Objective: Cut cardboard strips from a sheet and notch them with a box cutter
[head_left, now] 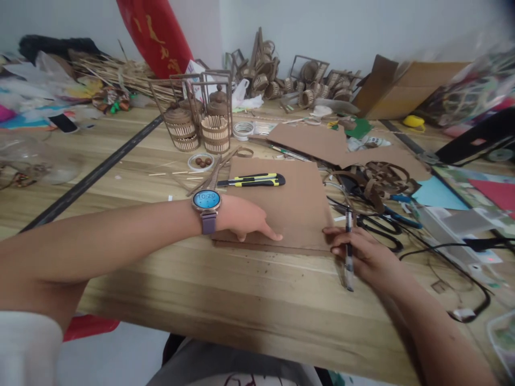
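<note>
A flat brown cardboard piece (298, 201) lies on the wooden table in front of me. My left hand (247, 219), with a watch on its wrist, rests on the cardboard's near left part, its index finger stretched out to the right. At the cardboard's near right corner, my right hand (358, 249) holds a black and clear pen (348, 257) between its fingers, its fingertips at the board's edge. A yellow and black utility knife (257, 180) lies across the upper left of the cardboard, beyond my left hand.
Small woven baskets in frames (215, 134) stand behind the knife, near a dish of brown balls (201, 162) and a tape roll (243, 129). Scissors, cables (442, 246) and brown strips (386, 179) crowd the right. An open carton (410, 88) stands at the back.
</note>
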Motion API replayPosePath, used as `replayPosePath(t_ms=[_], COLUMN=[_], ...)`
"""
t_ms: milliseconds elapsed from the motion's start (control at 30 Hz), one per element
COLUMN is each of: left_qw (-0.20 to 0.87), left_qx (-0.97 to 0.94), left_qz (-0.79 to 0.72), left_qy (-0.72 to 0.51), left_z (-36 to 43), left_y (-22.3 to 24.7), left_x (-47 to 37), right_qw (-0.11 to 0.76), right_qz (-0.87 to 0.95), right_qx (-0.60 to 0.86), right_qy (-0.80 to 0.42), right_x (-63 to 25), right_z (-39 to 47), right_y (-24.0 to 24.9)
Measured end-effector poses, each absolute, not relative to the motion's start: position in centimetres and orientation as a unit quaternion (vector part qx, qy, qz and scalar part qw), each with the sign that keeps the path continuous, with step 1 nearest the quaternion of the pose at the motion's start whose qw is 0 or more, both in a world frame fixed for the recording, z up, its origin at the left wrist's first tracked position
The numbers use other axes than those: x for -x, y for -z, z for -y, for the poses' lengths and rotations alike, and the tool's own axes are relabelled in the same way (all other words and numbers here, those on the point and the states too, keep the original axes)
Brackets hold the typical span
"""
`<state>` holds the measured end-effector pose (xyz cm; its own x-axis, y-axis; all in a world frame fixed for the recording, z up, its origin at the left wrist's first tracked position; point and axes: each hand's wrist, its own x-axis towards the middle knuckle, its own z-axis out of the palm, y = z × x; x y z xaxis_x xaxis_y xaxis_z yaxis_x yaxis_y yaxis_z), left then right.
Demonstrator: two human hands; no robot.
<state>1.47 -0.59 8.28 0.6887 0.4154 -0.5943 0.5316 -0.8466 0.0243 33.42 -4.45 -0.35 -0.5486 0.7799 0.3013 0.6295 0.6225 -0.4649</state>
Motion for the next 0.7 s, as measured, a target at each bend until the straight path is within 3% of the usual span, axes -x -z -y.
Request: replayPosePath(t_ms=[133,367,567,700], left_qw=[0.098,0.132,0.149,0.146], left_qx=[-0.915,-0.915,-0.918,-0.921], left_qz=[-0.254,-0.254,-0.244,-0.231], left_qy=[0.298,0.286,0.274,0.279], left_z=[0.4,-0.4,-0.8,-0.7], left_y=[-8.2,-7.7,-7.8,-7.8], left_x=[-1.5,-1.4,-1.5,-1.4], right_qw=[0.271,0.411,0.343,0.331], right_qz=[0.849,0.703,0.799,0.846], right_qx=[0.418,0.558,0.427,0.356], right_qy=[-0.175,-0.158,-0.247,-0.218], right_x=[-33.3,-29.0,-24.2,-21.6], right_z=[4.7,9.2,10.2,10.2], right_y=[0.0,-4.3,-3.5,-1.8])
